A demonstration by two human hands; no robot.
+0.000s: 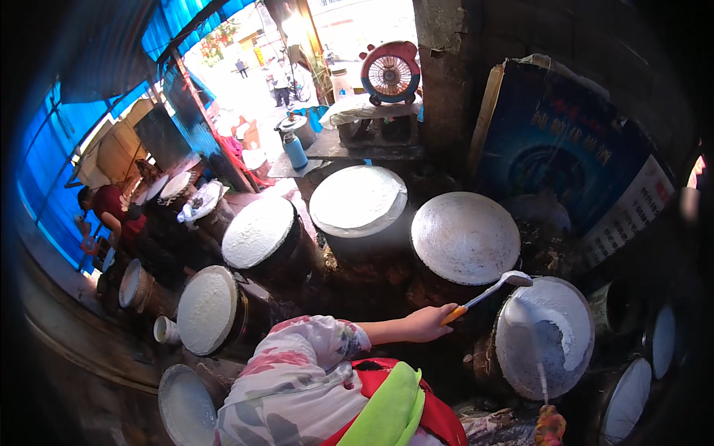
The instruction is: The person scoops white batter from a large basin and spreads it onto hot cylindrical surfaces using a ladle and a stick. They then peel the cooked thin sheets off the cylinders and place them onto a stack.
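My left hand (427, 324) grips the orange handle of a metal ladle (485, 292). Its bowl, with whitish stuff on it, hangs above the upper rim of a round griddle (510, 371). White batter (562, 323) lies on that griddle in a curved band, leaving part of the grey metal bare. Over the griddle, a long thin spreading tool (540, 368) is blurred, its broad end touching or just above the batter. My right hand (549, 426), seemingly under an orange-red patterned glove or cloth, is around this tool's lower end at the bottom edge.
Several round griddles on drum-like stoves surround me: a bare-looking one (466, 237), white-coated ones (360, 200) (259, 231) (206, 309). Behind them stand a pink fan (390, 72) and a blue flask (294, 151). A printed board (558, 145) leans right. Another person (117, 209) bends at far left.
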